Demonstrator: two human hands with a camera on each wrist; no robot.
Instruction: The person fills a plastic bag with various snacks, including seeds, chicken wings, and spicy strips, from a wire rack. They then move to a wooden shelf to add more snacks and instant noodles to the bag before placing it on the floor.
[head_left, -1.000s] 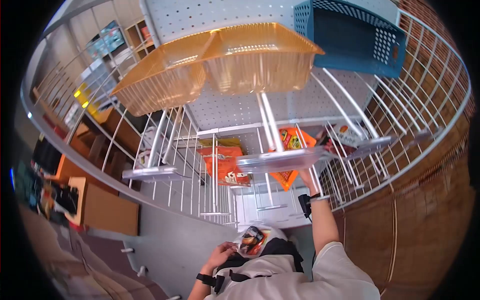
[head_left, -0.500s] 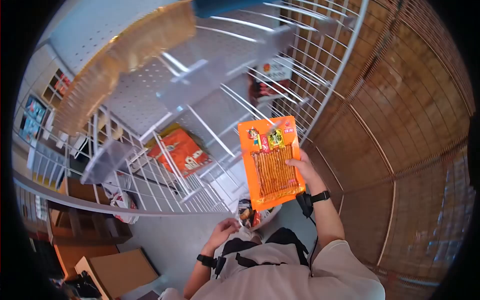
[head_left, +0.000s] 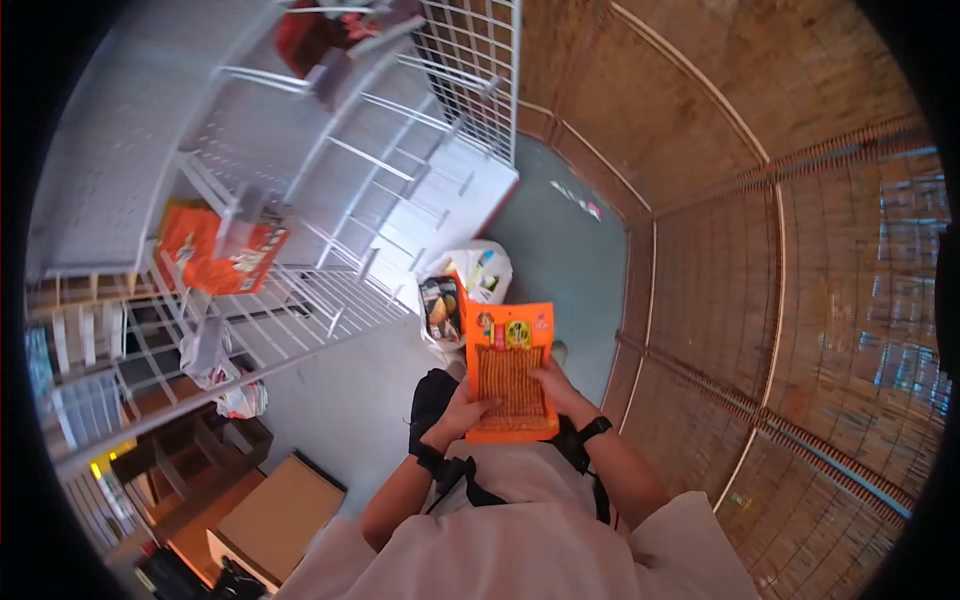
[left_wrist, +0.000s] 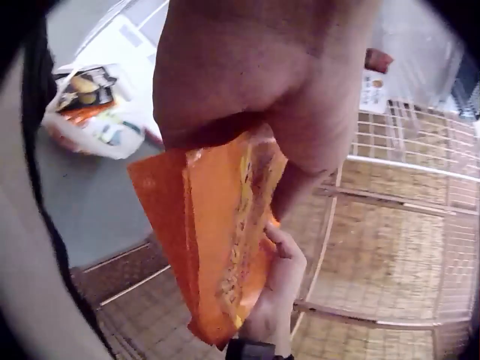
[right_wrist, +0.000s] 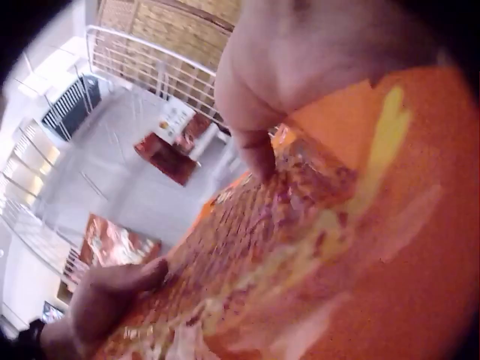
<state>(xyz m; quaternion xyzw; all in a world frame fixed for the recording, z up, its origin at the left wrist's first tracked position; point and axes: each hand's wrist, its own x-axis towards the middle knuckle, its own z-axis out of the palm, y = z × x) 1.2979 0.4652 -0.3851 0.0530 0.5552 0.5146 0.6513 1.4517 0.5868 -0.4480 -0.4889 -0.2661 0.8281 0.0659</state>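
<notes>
An orange snack packet (head_left: 510, 380) with a clear window over rows of brown sticks is held upright before the person's lap. The left hand (head_left: 462, 413) grips its left edge, thumb across the front. On the opposite edge, the right hand (head_left: 565, 392) holds it with the thumb over the window. The left wrist view shows the packet (left_wrist: 217, 225) edge-on between both hands. In the right wrist view the sticks (right_wrist: 247, 232) show up close through the plastic. Just beyond the packet stands a white plastic bag (head_left: 493, 262) containing a dark food pack (head_left: 440, 308) and other items.
A white wire rack (head_left: 370, 150) fills the upper left, holding an orange-red bag (head_left: 220, 250) and a red pack (head_left: 310, 40). Woven panels (head_left: 700, 250) stand to the right. A cardboard box (head_left: 280, 515) is on the floor at lower left.
The right hand has drawn the orange packet off the rack and down to the lap. The left hand has left the plastic bag and taken the packet's other edge. The view has swung right.
</notes>
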